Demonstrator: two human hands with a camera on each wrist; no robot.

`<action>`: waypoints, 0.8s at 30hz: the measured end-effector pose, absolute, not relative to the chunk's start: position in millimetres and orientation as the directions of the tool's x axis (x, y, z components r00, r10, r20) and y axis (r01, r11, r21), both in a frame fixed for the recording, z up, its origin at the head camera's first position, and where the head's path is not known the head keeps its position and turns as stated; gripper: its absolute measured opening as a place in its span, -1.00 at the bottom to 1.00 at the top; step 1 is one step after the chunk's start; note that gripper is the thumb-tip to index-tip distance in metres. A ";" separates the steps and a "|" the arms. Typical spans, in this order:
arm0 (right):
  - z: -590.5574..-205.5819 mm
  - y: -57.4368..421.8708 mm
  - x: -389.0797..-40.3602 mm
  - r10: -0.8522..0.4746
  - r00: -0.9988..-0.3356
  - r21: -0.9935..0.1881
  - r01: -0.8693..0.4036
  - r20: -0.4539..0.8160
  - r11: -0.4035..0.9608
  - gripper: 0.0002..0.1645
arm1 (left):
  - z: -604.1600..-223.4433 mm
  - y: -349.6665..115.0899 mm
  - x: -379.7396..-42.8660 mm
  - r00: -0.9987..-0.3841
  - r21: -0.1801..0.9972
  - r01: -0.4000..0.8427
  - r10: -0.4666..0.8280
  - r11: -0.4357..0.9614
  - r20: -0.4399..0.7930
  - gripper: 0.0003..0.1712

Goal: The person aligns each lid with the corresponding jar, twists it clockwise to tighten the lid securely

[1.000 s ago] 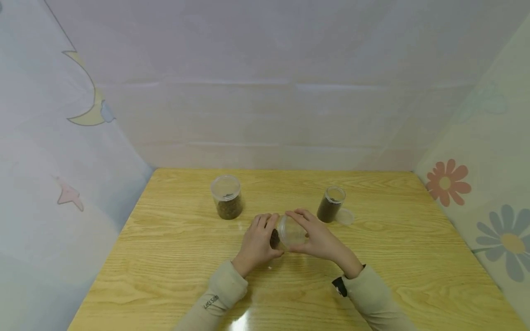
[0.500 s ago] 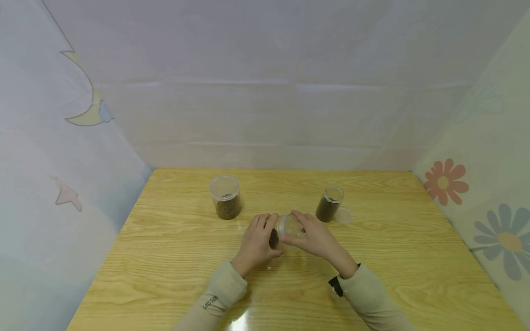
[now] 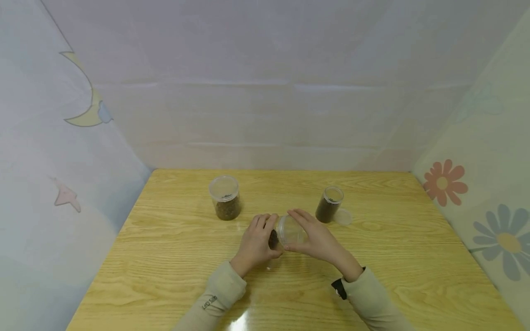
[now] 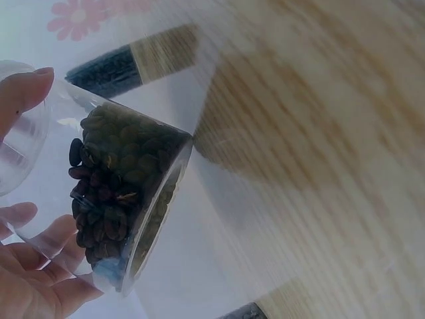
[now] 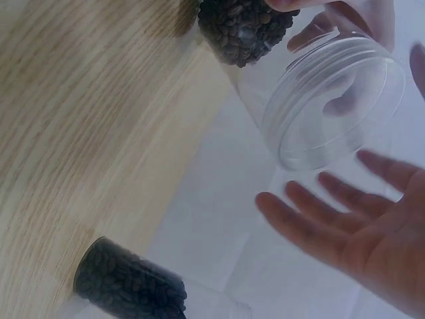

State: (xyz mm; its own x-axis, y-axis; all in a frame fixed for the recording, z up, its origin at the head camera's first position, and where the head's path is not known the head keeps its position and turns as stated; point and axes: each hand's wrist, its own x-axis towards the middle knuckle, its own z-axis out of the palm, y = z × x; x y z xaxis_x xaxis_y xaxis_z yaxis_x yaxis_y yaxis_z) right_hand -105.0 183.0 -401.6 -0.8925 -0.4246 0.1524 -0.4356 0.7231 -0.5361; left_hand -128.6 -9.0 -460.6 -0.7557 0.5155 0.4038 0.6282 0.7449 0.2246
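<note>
Near the middle of the table, my left hand (image 3: 256, 240) grips a clear plastic jar (image 4: 126, 166) part filled with dark brown beans (image 4: 103, 212). In the left wrist view its base rim lies at the tabletop. A clear lid with a ridged rim (image 5: 335, 106) is at the jar's upper end. Around that lid my right hand (image 3: 318, 235) is spread. The right wrist view shows its fingers (image 5: 299, 222) loosely extended beside the rim, without a curl around it; whether any fingertip touches cannot be told.
A wider clear jar of beans (image 3: 227, 207) stands back left on the wooden table (image 3: 174, 257). Back right stands a narrower jar of dark beans (image 3: 328, 209), a small clear disc (image 3: 343, 216) lying beside it. Printed cloth walls enclose the table.
My right hand moved in around the lid, then drew back slightly to the right with its fingers spread wider. The left hand and the jar have stayed put.
</note>
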 end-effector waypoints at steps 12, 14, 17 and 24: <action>-407.1 184.5 -108.9 -0.582 -0.770 -0.504 -0.623 0.260 0.599 -0.06 | -461.0 -11.2 -130.4 -0.775 0.261 0.615 0.508 0.744 0.376 0.12; -407.1 184.6 -109.8 -0.584 -0.768 -0.499 -0.627 0.264 0.598 -0.07 | -461.3 -11.4 -130.7 -0.772 0.258 0.618 0.509 0.743 0.381 0.12; -407.2 184.4 -110.8 -0.584 -0.766 -0.492 -0.631 0.270 0.600 -0.07 | -462.2 -11.9 -130.8 -0.768 0.263 0.622 0.510 0.738 0.387 0.12; -407.3 180.8 -111.6 -0.498 -0.829 -0.454 -0.557 0.255 0.696 -0.10 | -460.0 -11.8 -129.4 -0.762 0.249 0.626 0.512 0.739 0.397 0.10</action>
